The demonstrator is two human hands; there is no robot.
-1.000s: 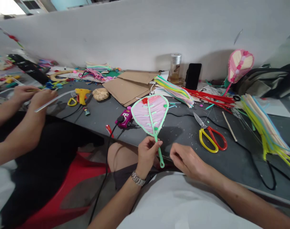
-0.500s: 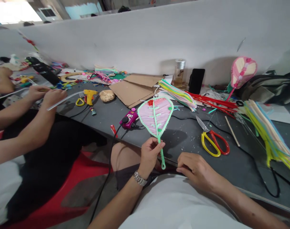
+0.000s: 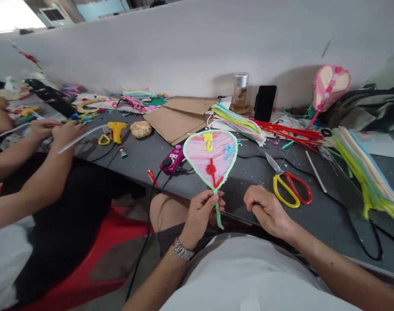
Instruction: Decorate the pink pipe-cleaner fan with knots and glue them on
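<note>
Head view: a long, dark grey tabletop (image 3: 135, 168) spans the scene, littered with craft scraps. Towards its right end lies a thick bundle of fuzzy yellow-green, pale blue and cream stems (image 3: 362, 168).

The biggest change is in the leaf-shaped, pink-and-lilac hand fan with a fuzzy mint-green border (image 3: 200, 157): it has been turned over. It is held up just above the table's near edge, and the face with the green central vein is now hidden. Both faces carry decoration, so the work looks well advanced; this is probably a look-over.

The left hand (image 3: 201, 211) is closed on the green handle, thumb in front. The right hand (image 3: 268, 209) is curled into a loose fist, apart from the fan; nothing shows in it. Just beyond it lie scissors with yellow and red handles (image 3: 283, 173), blades apart.

Smallest, on the newly shown face, are a fuzzy yellow flower (image 3: 208, 140), a red one (image 3: 211, 168) and a light-blue cluster (image 3: 229, 150).
</note>
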